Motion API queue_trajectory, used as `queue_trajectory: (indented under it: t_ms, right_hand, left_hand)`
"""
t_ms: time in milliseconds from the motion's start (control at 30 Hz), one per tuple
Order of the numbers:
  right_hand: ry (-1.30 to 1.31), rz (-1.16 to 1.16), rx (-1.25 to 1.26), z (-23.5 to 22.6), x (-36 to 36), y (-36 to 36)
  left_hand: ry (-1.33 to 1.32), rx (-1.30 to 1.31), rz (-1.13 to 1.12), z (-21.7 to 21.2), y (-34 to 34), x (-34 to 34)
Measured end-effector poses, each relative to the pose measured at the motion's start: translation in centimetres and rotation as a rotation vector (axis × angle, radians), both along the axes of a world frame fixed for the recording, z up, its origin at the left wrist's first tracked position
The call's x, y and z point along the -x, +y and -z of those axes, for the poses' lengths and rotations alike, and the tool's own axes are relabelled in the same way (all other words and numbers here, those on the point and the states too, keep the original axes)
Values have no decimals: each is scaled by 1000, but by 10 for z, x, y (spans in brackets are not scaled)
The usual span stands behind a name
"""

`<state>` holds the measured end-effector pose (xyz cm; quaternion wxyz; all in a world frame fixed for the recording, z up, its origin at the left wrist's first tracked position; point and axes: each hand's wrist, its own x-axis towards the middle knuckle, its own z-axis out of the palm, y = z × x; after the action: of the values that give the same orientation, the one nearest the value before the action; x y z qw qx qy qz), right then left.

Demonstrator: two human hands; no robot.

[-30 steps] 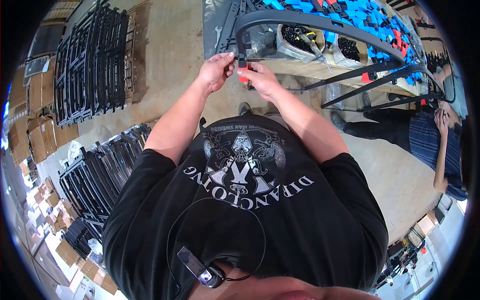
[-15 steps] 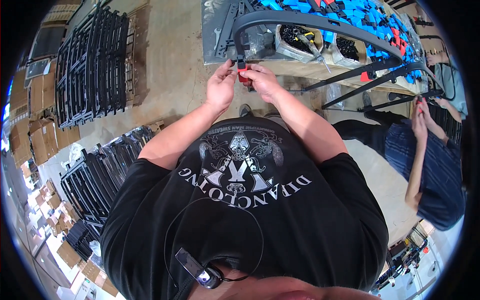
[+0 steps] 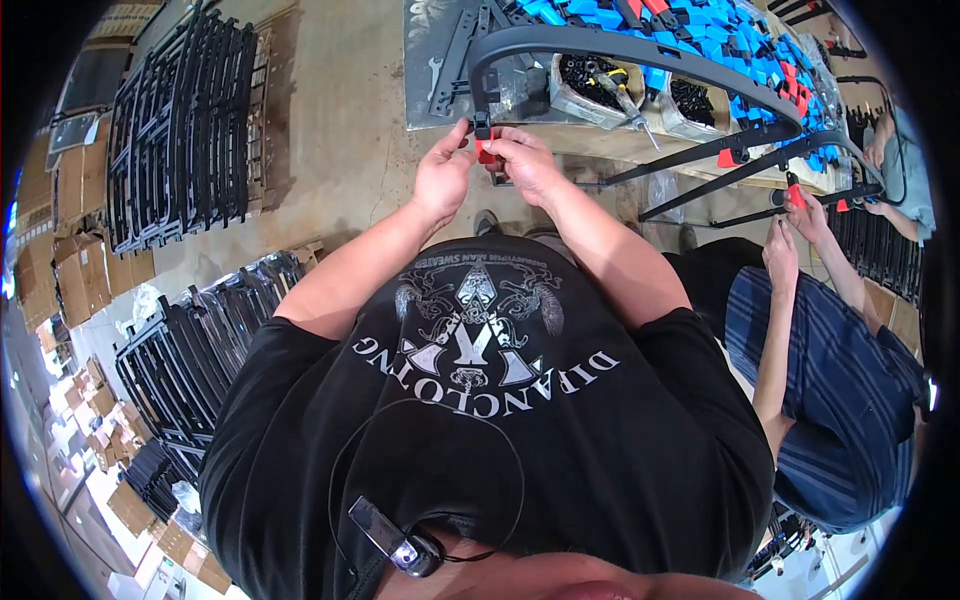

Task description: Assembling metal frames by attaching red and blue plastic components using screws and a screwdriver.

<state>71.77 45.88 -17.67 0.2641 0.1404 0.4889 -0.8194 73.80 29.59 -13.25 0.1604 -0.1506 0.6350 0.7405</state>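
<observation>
A curved black metal tube frame [image 3: 600, 42] arches over the workbench, its near end pointing down toward me. At that end sits a red plastic piece [image 3: 485, 147] below a black fitting [image 3: 482, 124]. My right hand [image 3: 525, 168] is closed on the red piece, thumb on top and fingers bent behind it. On the other side my left hand [image 3: 441, 180] has its fingers curled against the fitting and red piece. Whatever lies in its fingertips is too small to make out.
Blue and red plastic parts [image 3: 735, 60] are heaped on the workbench. Nearby stand a box of black hardware [image 3: 590, 88] with a yellow-handled screwdriver [image 3: 618, 95], another hardware box [image 3: 690, 105] and a wrench [image 3: 435, 78]. Black frames [image 3: 185, 130] are stacked left. A co-worker [image 3: 820, 370] works at right.
My hands stay almost in place at the red piece, with slight finger movement on the left. The co-worker at right has shifted closer, hands now apart, one on a red piece.
</observation>
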Motion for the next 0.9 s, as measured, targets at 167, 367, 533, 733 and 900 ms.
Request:
queue_trajectory:
  t_ms: [167,367,533,733,900]
  right_hand:
    - [5,-5,-6,4,1,-1]
    - [-157,211,-36,0,-2,18]
    - [-141,93,265,-48,-15,30]
    - [-136,28,354,-53,-20,38]
    - [-35,98,163,-59,-25,37]
  left_hand:
    - [116,12,36,21,-3,-1]
    - [225,330,-18,14,-8,-5]
    - [966,884,393,-31,-2,1]
    - [943,989,476,-38,9,1]
    - [993,910,413,-26,9,1]
